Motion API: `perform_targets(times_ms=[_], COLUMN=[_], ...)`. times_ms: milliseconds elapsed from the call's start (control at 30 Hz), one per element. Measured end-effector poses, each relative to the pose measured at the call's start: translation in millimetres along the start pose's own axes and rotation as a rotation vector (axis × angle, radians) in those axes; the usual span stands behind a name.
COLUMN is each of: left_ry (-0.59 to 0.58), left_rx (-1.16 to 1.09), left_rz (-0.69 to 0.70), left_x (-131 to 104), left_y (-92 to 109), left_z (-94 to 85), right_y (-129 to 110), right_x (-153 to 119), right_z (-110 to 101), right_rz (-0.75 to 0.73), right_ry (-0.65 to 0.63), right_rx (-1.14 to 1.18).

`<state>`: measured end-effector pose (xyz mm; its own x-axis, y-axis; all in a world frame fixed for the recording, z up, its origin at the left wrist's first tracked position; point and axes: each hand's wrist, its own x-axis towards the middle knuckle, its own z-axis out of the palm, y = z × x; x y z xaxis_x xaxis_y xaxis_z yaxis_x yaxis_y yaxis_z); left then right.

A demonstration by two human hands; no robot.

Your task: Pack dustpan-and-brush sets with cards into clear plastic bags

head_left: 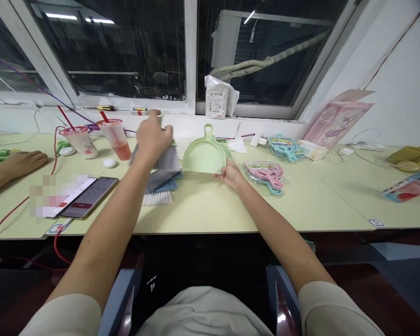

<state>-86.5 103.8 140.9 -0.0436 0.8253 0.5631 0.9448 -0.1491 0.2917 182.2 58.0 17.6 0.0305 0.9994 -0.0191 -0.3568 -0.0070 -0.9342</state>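
Pale green plastic sits mid-view for me through the head camera: a dustpan point(205, 156) over the table point(203, 210), its ring handle pointing away toward the window ledge point(266, 123). With my right hand point(231, 175) I pinch the dustpan's near right corner. My left hand point(153, 136), just left of the dustpan, is curled round the handle of a brush point(170, 159), and its grey bristles come down near the dustpan's left rim; my fingers hide most of that handle. Nearer me than the dustpan and to its left lie grey, blue and white bristles point(161, 187), overlapping; I cannot tell how many brushes they belong to. Right of the dustpan is a wrapped pink and blue set point(264, 175), and farther right and back, a wrapped blue set point(285, 147). Well left of the dustpan stand two cups point(116, 140) with red straws, a phone point(89, 198) lying nearer me; beyond them, farthest left, rests another person's hand point(30, 163). Behind the dustpan, a white package point(217, 100) stands on the ledge.
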Motion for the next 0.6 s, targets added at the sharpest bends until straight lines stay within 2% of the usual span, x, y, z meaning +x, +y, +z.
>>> perform_targets(times_ms=[67,133,233,367,600], left_ry=[0.031,0.043,0.057,0.062,0.074], left_rx=[-0.047,-0.096,-0.158,-0.185,-0.140], left_rz=[0.069,0.146,0.196,0.204,0.176], left_x=[-22,-39,-50,-54,-65], left_y=[47,85,116,121,112], left_z=[3.3,17.1,44.1,66.2,70.2], right_y=[2,4,5,4,9], right_x=[0,0,1,1,-6], right_z=[1,2,2,-1,1], right_rz=[-0.005,0.001,0.010,0.007,0.050], right_ry=[-0.017,-0.043,-0.090,-0.137,-0.233], right_rx=[-0.005,-0.004,0.017,0.037,0.073])
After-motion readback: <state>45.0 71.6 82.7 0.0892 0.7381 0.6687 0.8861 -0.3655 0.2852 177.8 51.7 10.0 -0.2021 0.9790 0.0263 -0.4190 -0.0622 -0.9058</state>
